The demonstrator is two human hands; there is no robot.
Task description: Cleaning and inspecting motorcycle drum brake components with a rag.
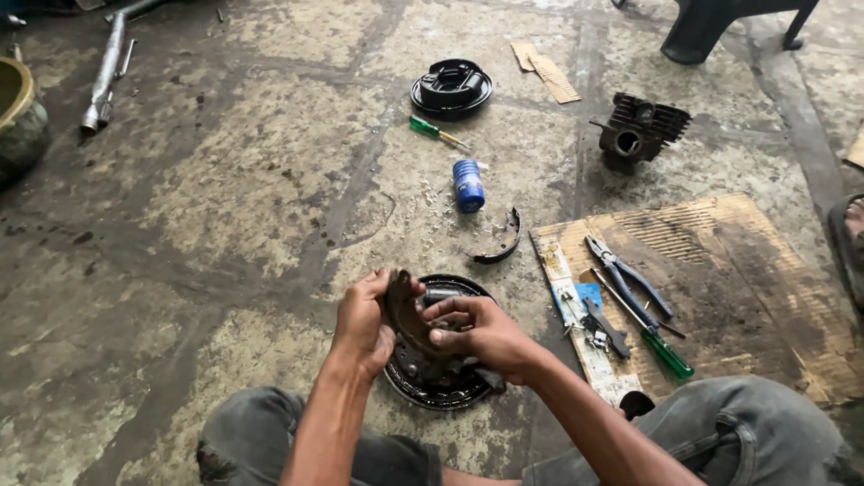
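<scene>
While both hands (423, 328) clasp brake shoe (407, 317), wrists bent

Brake shoe (407, 317) looked like dull, rusty metal with a rough worn lining. Round plate (432, 382) beneath was dark greasy metal, slightly shiny. Floor (225, 198) was rough, stained concrete. Cardboard (738, 261) was matt, oil-soaked at its edges. Pliers (627, 279) had blue plastic grips; screwdriver (661, 346) handle was glossy green plastic.
</scene>
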